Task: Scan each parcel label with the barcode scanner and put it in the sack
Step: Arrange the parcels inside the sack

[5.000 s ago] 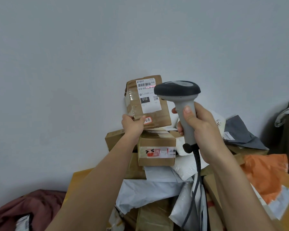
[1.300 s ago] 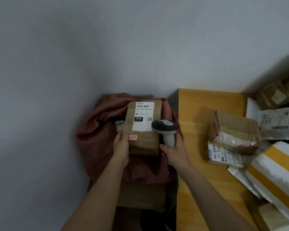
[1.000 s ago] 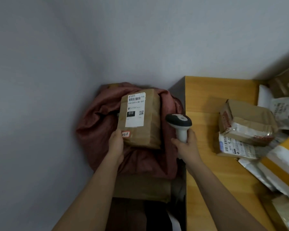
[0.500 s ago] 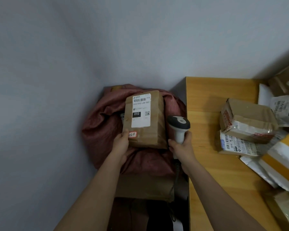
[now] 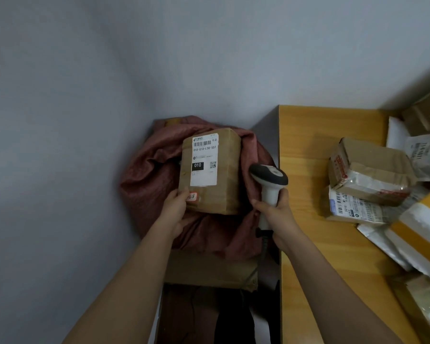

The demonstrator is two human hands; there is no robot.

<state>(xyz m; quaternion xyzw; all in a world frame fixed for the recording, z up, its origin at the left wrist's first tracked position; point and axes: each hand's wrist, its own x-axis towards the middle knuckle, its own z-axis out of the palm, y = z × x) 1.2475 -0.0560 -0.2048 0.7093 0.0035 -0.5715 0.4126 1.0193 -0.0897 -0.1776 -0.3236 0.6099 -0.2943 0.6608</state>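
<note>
A brown cardboard parcel (image 5: 225, 175) with a white barcode label hangs over the mouth of the dark red sack (image 5: 149, 184), which stands in the corner left of the table. My left hand (image 5: 175, 209) grips the parcel's lower left corner, thumb by a small red sticker. My right hand (image 5: 274, 212) holds the grey barcode scanner (image 5: 268, 181) by its handle, just right of the parcel at the sack's right rim. The scanner's head points up and left, and its cable hangs below my hand.
The wooden table (image 5: 305, 150) lies to the right with several parcels: a taped brown box (image 5: 369, 170), white mailers (image 5: 358, 207) and a yellow-striped bag (image 5: 422, 234). A cardboard box (image 5: 209, 274) sits below the sack. Grey walls close the corner behind.
Since the scan five seconds ago I turned left from the parcel pile to the sack. In the last second the parcel and scanner have stayed over the sack's mouth, shifting only slightly.
</note>
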